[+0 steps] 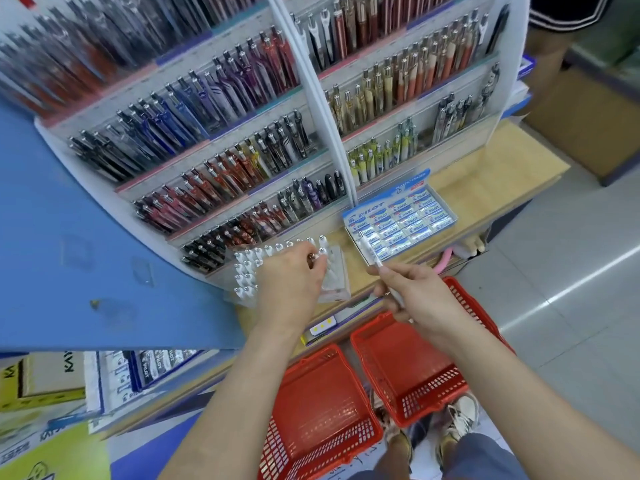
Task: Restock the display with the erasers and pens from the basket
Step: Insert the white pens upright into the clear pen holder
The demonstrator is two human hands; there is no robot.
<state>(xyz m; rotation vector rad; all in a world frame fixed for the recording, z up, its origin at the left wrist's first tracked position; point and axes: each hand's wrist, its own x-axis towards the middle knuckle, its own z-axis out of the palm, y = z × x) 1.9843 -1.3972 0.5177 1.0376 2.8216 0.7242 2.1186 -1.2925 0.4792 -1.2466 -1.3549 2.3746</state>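
Fingers of the right hand (pixel 412 292) are pinching a white pen (pixel 371 251), clamping it near its lower end while its upper end is pointing away over the front corner of the eraser box (pixel 398 220), which is sitting open on the wooden shelf (pixel 485 181). The left hand (pixel 291 278) is reaching onto the clear tray (pixel 334 271) of white pens (pixel 247 261) at the foot of the display rack (pixel 207 140), fingertips curling over the pen tops (whether they are gripping one I cannot tell). Two red baskets (pixel 433 393) are sitting side by side below the forearms
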